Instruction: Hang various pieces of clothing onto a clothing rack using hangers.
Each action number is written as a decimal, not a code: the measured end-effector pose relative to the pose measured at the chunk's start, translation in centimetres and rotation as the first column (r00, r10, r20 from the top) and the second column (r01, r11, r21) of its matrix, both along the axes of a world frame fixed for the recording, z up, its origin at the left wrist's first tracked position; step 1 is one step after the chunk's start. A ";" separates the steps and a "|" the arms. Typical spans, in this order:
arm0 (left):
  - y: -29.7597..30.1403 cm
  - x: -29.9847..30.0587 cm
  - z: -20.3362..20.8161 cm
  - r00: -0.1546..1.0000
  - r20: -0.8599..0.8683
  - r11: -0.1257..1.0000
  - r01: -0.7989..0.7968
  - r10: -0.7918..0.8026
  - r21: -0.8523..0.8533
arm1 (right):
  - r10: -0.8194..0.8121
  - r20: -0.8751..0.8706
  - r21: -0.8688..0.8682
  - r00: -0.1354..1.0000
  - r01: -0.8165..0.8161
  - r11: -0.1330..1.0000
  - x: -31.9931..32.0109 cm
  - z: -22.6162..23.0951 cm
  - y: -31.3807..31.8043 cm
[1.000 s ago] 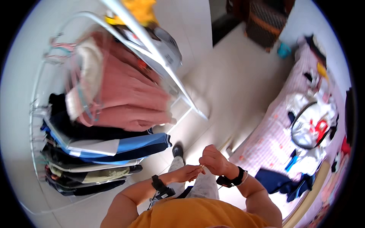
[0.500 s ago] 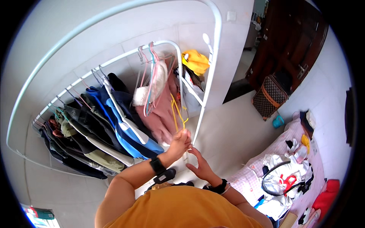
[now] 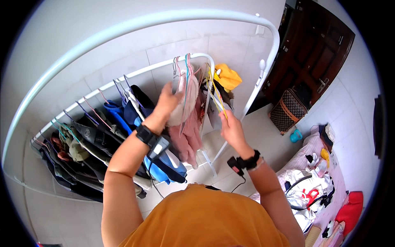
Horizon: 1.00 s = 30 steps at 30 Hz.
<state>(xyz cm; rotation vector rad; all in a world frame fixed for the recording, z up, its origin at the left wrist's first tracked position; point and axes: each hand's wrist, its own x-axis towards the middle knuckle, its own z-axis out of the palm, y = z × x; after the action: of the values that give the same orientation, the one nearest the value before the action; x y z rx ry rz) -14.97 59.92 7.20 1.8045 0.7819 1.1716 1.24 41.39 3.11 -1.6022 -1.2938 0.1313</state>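
Note:
My right hand [image 3: 233, 131] is closed around the lower end of a yellow clothes hanger [image 3: 219, 98], which points up and away toward the rack's lower rail. My left hand [image 3: 168, 103] is raised with fingers apart and holds nothing that I can see. It is beside a pink coat [image 3: 190, 138] with a fluffy white collar. Several pink, blue and grey hangers [image 3: 189, 78] hang from the rail just above that coat, close to my left fingers. The hook of the yellow hanger is hard to make out against the rack.
The white clothes rack [image 3: 123, 79] carries several dark jackets and a blue garment [image 3: 158, 171]. A yellow cloth item [image 3: 227, 78] hangs at its right end. A checked suitcase [image 3: 288, 110] stands by the brown door [image 3: 317, 49]. Piled clothes [image 3: 306, 189] lie on the bed at right.
My hands were together on the yellow hanger and are now apart. The left has let go and moved up-left toward the hanging hangers; the right has taken the hanger up and to the right.

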 end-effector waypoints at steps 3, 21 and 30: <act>4.8 -2.3 -0.9 0.961 -0.100 0.837 0.172 -0.260 -0.520 | -0.016 -0.019 -0.142 1.000 0.013 0.990 -0.6 3.2 4.5; 4.6 5.4 -3.4 0.953 0.218 0.556 0.299 -0.209 -0.775 | 0.325 -0.454 -0.403 0.830 -0.516 0.756 1.6 5.1 12.7; 3.5 5.4 -2.0 0.780 0.542 0.386 0.626 -0.314 -0.678 | 0.394 -0.655 -0.047 0.645 -0.555 0.830 0.6 3.6 14.3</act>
<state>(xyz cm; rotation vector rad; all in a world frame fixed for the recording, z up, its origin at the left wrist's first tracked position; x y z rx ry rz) -9.57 63.45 5.25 0.8444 0.4186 0.4870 1.85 55.73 6.72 -1.1916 -1.1498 1.1154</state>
